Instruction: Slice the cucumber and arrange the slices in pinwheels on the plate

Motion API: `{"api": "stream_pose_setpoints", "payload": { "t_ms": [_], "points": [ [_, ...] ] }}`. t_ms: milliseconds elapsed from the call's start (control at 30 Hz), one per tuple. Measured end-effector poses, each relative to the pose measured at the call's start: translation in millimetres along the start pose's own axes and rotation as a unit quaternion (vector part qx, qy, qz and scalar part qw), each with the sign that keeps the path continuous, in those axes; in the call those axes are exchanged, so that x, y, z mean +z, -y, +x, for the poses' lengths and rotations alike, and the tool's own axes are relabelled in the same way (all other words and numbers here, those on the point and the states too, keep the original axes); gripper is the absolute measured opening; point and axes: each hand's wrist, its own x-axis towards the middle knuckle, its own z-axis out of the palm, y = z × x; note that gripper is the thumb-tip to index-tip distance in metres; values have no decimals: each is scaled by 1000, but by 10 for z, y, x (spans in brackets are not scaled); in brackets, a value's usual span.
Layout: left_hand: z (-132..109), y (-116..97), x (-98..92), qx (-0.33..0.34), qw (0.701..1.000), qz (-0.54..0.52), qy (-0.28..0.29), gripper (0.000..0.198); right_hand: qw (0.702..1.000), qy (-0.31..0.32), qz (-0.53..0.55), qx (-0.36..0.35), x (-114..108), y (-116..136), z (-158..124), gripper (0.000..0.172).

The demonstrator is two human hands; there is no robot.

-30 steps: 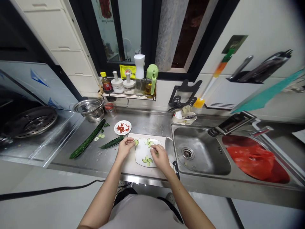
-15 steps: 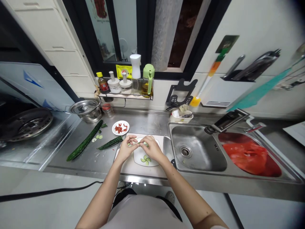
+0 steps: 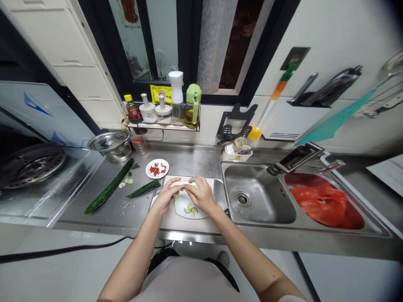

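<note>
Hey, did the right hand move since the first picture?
Yes. Judged against the sink, the right hand has moved left, farther from it and closer to the left hand.

Left hand (image 3: 164, 198) and right hand (image 3: 201, 195) pinch a cucumber slice (image 3: 184, 187) above a white plate (image 3: 180, 204) with fanned cucumber pieces (image 3: 190, 210).

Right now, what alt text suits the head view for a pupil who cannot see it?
A person's left hand and right hand meet above a white plate, pinching what looks like a cucumber slice. Curved green slices fan out on the plate; cucumbers and a dish of red pieces sit left, a sink right.
</note>
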Motion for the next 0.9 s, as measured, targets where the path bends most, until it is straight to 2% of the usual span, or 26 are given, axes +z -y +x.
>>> {"api": "stream_pose_setpoints", "payload": {
  "t_ms": [267, 433, 700, 900],
  "points": [
    [-25, -5, 18, 35, 999, -21, -12, 60, 1000, 11, 17, 13, 30, 4, -38, 19],
    [-11, 32, 7, 65, 997, -42, 2, 58, 998, 24, 53, 34, 56, 29, -34, 19],
    [105, 210, -41, 118, 993, -10, 6, 55, 982, 46, 144, 111, 138, 48, -50, 15],
    [202, 353, -73, 130, 991, 31, -8, 52, 969, 68, 174, 165, 278, -4, -124, 14]
  ]
}}
